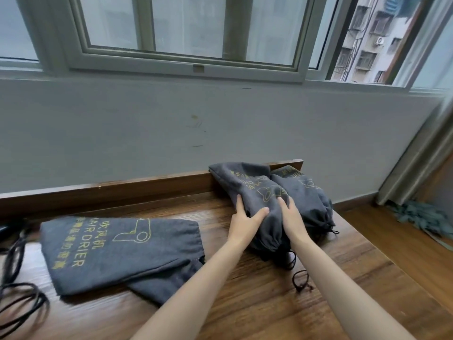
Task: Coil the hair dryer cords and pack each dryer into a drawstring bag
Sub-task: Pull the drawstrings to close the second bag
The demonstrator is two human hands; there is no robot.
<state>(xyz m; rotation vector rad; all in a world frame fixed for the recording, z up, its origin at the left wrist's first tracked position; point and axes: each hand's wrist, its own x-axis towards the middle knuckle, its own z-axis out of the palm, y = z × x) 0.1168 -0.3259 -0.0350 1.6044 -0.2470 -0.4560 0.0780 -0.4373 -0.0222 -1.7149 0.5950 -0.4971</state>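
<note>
Left hand (245,218): fingers spread, thumb wide, pressing packed bag (247,190)
Right hand (291,217): fingers together, flat on same bag
Packed bag: centre right, against counter (257,310) back rim
Empty bags (110,251): lower left, flat

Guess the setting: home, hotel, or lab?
Probably a hotel or guest room: grey drawstring bags printed HAIR DRIER, a wooden desk under a sliding window, and an apartment block outside.

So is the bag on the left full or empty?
Empty, it seems: the left bag lies flat on the table, no bulge, unlike the plump bag under the left hand and right hand.
</note>
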